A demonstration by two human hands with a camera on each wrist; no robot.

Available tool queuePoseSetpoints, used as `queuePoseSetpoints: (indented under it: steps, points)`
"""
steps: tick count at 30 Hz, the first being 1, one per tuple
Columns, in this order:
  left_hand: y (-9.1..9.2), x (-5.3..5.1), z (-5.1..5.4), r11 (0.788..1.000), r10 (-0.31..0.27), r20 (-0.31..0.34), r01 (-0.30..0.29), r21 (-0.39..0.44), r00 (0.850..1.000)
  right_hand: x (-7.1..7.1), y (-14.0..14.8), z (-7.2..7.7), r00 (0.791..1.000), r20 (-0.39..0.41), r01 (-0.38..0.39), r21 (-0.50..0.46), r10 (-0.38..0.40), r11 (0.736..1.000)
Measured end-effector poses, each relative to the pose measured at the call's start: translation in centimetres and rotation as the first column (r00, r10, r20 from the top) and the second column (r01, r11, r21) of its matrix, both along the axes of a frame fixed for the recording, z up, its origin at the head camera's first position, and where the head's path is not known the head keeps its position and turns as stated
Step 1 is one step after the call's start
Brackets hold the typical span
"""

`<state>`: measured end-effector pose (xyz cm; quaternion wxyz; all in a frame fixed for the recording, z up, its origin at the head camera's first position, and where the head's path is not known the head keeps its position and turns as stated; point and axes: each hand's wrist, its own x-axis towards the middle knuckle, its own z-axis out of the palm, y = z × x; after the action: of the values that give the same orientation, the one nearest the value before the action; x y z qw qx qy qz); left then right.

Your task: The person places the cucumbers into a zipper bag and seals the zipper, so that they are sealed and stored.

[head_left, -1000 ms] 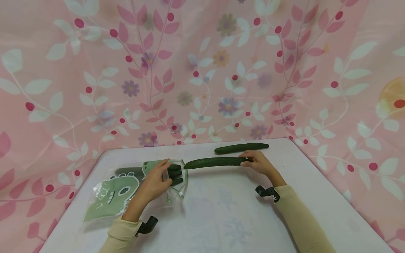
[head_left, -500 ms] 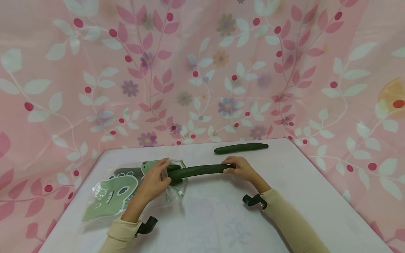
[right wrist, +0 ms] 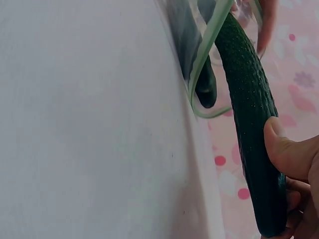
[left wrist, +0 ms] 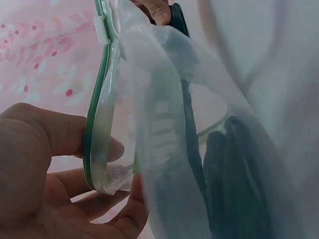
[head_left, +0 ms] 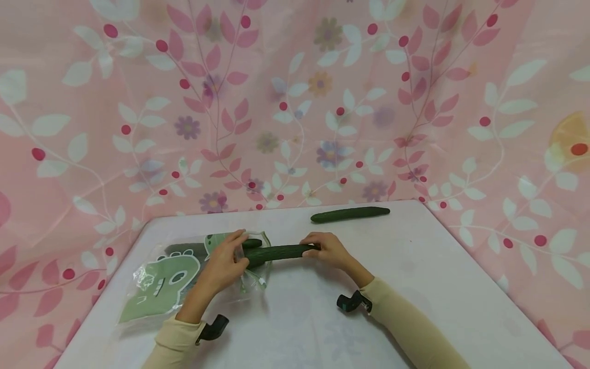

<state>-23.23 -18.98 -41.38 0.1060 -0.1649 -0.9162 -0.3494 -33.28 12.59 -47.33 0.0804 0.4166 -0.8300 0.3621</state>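
A clear zip bag (head_left: 161,289) printed with a green cartoon face lies on the left of the table. My left hand (head_left: 221,269) grips its mouth; in the left wrist view, thumb and fingers are at the green zip edge (left wrist: 91,129), holding the mouth apart. Several cucumbers (left wrist: 237,169) lie inside, blurred through the plastic. My right hand (head_left: 328,250) pinches one end of another cucumber (head_left: 278,252), whose far end is inside the bag's mouth. The right wrist view shows thumb (right wrist: 284,149) and fingers around that cucumber's near end, with its far part behind the green bag edge.
One more cucumber (head_left: 350,214) lies near the back edge of the white-covered table (head_left: 369,333). A pink floral curtain (head_left: 295,102) hangs behind and at both sides. A white zip slider (left wrist: 101,30) sits on the bag's edge.
My right hand has moved left and slightly toward me with its cucumber, whose far end has passed from outside the bag into its mouth. The left hand has stayed almost in place.
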Motion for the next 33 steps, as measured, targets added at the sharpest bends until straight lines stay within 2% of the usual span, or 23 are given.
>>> queuePoseSetpoints:
  steps: [10,17,22,33]
  points:
    - [0.2,0.2,0.0,1.000,-0.016,0.002,0.016,-0.021,1.000,0.8,-3.6,0.3,1.000,-0.009,-0.018,-0.009,0.018,1.000]
    - [0.3,0.3,0.1,0.999,-0.005,0.004,0.005,-0.032,1.000,1.5,-6.2,0.4,0.999,0.043,0.016,0.018,-0.017,1.000]
    - [0.4,0.3,0.1,0.999,0.001,0.022,0.000,-0.041,1.000,2.0,-7.3,0.3,0.998,0.058,0.028,0.013,-0.028,1.000]
    - [0.4,0.4,0.0,0.998,-0.011,0.019,0.012,-0.054,1.000,2.7,-9.6,0.2,0.998,0.053,0.014,0.023,-0.015,1.000]
